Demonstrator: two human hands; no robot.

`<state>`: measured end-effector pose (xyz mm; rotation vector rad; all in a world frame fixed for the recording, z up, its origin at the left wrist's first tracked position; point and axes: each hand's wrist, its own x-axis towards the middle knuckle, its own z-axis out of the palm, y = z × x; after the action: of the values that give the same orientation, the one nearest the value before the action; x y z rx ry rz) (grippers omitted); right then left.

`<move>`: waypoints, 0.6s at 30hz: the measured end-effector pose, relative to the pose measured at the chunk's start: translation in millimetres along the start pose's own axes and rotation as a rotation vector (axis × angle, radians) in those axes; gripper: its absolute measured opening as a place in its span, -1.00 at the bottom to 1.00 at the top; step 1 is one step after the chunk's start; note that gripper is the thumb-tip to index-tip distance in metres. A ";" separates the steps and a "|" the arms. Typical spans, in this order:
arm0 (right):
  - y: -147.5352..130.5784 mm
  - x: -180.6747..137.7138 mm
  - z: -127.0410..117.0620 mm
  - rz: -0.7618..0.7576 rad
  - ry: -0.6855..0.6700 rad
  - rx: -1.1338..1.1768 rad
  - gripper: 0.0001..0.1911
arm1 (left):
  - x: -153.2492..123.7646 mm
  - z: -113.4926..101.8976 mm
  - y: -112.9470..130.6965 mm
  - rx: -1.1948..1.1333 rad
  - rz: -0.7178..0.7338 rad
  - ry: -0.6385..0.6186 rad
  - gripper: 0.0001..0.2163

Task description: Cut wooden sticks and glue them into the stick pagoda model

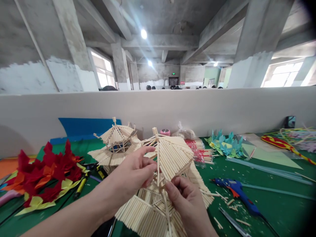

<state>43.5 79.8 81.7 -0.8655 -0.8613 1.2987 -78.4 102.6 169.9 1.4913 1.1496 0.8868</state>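
Head view: left hand (134, 171) and right hand (184, 197) pinch the ribbed, pale stick-built pagoda roof (170, 153); blue glue gun (238, 192) lies on green bench (283, 204).

Your fingers (148, 164) work above a green-covered table (283, 207). Right of them lie a blue glue gun (237, 191) and teal paper flowers (224, 144); left lie red paper flowers (46, 174); beyond stands a second stick pavilion (116, 141).

Left hand (133, 171) and right hand (187, 200) gripping stick pagoda model (170, 154), green table (283, 204), blue glue gun (237, 191)
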 end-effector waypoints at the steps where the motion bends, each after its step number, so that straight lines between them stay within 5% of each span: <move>1: -1.2 -0.3 0.5 0.003 -0.004 0.001 -0.61 | 0.2 -0.1 -0.5 -0.020 -0.005 -0.002 -0.51; 18: -2.7 1.0 0.0 0.002 -0.021 -0.023 -0.61 | 4.2 -0.7 1.2 0.117 0.008 0.088 -0.39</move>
<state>44.8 80.7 84.1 -0.8723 -0.8930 1.3038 -77.6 106.8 171.1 1.5647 1.2799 0.9117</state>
